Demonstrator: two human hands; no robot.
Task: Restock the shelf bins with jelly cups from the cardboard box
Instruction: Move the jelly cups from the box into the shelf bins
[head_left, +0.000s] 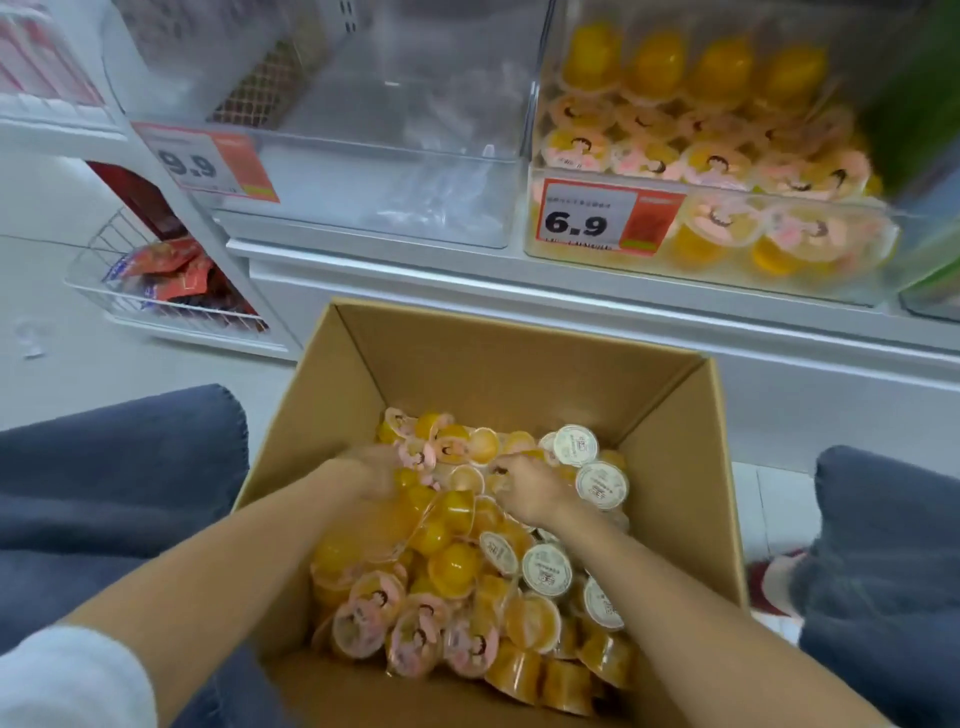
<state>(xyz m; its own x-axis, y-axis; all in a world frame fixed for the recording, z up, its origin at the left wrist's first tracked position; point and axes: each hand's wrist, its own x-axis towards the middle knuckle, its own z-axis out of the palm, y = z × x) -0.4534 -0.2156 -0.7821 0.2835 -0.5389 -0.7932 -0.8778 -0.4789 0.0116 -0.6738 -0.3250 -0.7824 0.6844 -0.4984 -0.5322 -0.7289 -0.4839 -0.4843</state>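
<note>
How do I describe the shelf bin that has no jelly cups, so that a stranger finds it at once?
Find the white shelf above the open cardboard box; clear bins stand on it side by side. Take the left bin, with the 9.9 price tag. Its right neighbour, tagged 6.9, is packed with jelly cups, while this one holds none.

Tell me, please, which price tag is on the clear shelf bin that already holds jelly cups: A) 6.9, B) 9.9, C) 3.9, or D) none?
A: the 6.9 tag is fixed to the front of the bin stacked with yellow jelly cups; the 9.9 tag is on the neighbouring bin.
</note>
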